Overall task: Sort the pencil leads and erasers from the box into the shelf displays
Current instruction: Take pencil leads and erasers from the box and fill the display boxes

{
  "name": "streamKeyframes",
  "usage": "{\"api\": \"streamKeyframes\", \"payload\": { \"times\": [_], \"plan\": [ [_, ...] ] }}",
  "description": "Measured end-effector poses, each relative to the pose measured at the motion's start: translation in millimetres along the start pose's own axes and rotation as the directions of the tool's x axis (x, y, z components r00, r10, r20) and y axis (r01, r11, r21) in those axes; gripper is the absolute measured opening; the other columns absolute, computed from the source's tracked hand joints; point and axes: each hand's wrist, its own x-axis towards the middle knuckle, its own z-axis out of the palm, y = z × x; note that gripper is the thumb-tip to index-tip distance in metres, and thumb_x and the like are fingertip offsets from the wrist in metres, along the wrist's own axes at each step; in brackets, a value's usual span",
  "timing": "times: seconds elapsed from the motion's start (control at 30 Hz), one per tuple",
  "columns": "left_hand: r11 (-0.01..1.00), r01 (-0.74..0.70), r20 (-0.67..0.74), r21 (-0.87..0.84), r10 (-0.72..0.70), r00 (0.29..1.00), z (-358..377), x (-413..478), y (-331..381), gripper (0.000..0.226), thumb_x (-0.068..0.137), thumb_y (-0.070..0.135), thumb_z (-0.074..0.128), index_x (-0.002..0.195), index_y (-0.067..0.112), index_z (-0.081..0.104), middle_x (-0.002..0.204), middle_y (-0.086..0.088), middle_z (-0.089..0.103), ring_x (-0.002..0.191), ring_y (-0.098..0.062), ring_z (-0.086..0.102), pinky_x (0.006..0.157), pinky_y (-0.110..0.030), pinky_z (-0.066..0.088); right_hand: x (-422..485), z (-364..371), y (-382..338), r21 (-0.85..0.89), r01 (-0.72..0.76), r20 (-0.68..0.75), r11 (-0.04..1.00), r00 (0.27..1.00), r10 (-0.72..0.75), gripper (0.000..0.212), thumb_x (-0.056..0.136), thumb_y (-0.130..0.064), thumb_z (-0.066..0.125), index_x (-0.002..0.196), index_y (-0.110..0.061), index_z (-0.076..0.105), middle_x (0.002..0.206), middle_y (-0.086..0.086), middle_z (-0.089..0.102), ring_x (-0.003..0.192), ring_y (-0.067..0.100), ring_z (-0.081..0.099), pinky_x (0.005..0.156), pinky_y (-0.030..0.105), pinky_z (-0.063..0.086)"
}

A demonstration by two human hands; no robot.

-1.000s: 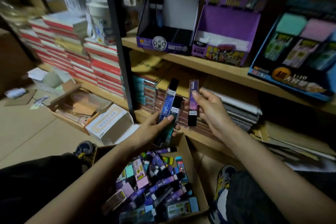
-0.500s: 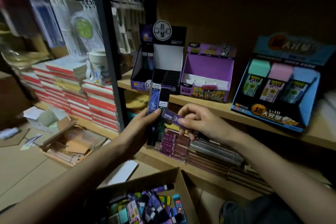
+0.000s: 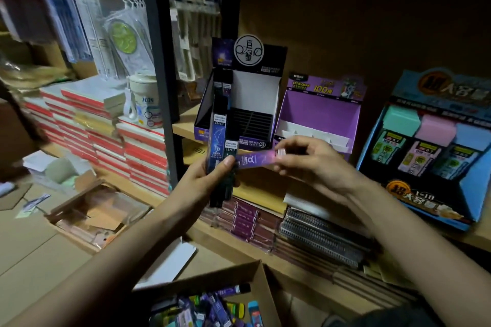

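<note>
My left hand (image 3: pixel 206 179) grips a few dark blue pencil lead cases (image 3: pixel 218 141) upright, in front of the shelf edge. My right hand (image 3: pixel 313 164) pinches a purple lead case (image 3: pixel 255 160) held sideways, its left end touching the cases in my left hand. Behind them on the shelf stands a black-and-purple lead display (image 3: pixel 247 103) with slotted dividers and a couple of cases at its left side. A purple display (image 3: pixel 318 114) sits beside it, and a blue eraser display (image 3: pixel 435 146) further right. The cardboard box (image 3: pixel 261 281) of mixed leads and erasers lies below, between my arms.
A dark metal shelf post (image 3: pixel 162 82) rises left of the displays. Stacked red-edged notebooks (image 3: pixel 106 130) and a white mug (image 3: pixel 142 98) fill the left shelf. Spiral notebooks (image 3: pixel 318 236) lie on the lower shelf. An open carton (image 3: pixel 98 212) sits on the floor at left.
My view has risen from the box to the shelf. Both hands lifted toward the displays, and my right hand turned its purple case from upright to sideways against the left hand's cases.
</note>
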Motion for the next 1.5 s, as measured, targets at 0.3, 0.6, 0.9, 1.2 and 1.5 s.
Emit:
{"api": "streamKeyframes", "payload": {
  "times": [0.3, 0.6, 0.9, 1.2, 1.5],
  "plan": [
    [1.000, -0.016, -0.146, 0.001, 0.016, 0.989, -35.9, 15.7, 9.3, 0.030, 0.083, 0.030, 0.055, 0.110, 0.017, 0.056, 0.092, -0.001, 0.071, 0.080, -0.014, 0.068, 0.062, -0.021, 0.054, 66.3, 1.4, -40.5, 0.028, 0.239, -0.398, 0.971, 0.893, -0.208, 0.005, 0.084, -0.001, 0.062, 0.087, -0.004, 0.064, 0.071, 0.004, 0.066, 0.059, 0.006, 0.062, 0.058, 0.014, 0.052],
    [1.000, -0.006, -0.241, -0.016, 0.002, 0.971, -70.1, 11.0, 6.9, 0.036, 0.082, 0.032, 0.053, 0.107, 0.006, 0.054, 0.073, 0.005, 0.068, 0.054, -0.001, 0.060, 0.044, -0.010, 0.043, 181.0, 19.3, -60.6, -0.803, 0.099, -0.203, 0.588, 0.882, -0.425, 0.033, 0.083, -0.011, 0.069, 0.113, -0.001, 0.061, 0.096, 0.015, 0.067, 0.080, 0.025, 0.067, 0.073, 0.039, 0.057],
    [0.997, 0.002, -0.265, -0.077, -0.022, 0.964, -68.2, 16.5, 1.5, 0.034, 0.080, 0.038, 0.057, 0.108, 0.019, 0.057, 0.089, -0.001, 0.070, 0.067, -0.005, 0.066, 0.047, -0.013, 0.046, 206.7, 11.8, -49.8, -0.843, 0.018, -0.165, 0.537, 0.942, -0.292, 0.023, 0.082, -0.012, 0.071, 0.099, 0.002, 0.065, 0.087, 0.017, 0.067, 0.079, 0.027, 0.066, 0.076, 0.043, 0.056],
    [0.998, 0.011, -0.224, -0.069, -0.026, 0.974, -61.2, 21.3, -3.9, 0.027, 0.084, 0.038, 0.057, 0.109, 0.029, 0.058, 0.097, -0.005, 0.069, 0.081, -0.015, 0.068, 0.061, -0.026, 0.054, 224.3, 14.2, -31.7, -0.734, -0.172, -0.379, 0.657, 0.907, -0.185, 0.021, 0.086, -0.015, 0.067, 0.076, 0.001, 0.060, 0.070, 0.015, 0.061, 0.057, 0.019, 0.061, 0.054, 0.027, 0.049],
    [0.996, -0.017, -0.208, -0.090, -0.002, 0.978, -54.3, 22.3, 2.9, 0.031, 0.083, 0.035, 0.055, 0.110, 0.019, 0.057, 0.092, -0.005, 0.071, 0.075, -0.013, 0.067, 0.062, -0.024, 0.055, 177.7, 32.6, -38.6, -0.968, -0.096, -0.172, 0.232, 0.928, -0.331, 0.034, 0.091, -0.035, 0.059, 0.068, -0.011, 0.064, 0.066, 0.004, 0.061, 0.068, 0.020, 0.060, 0.061, 0.029, 0.046]
  ]
}}
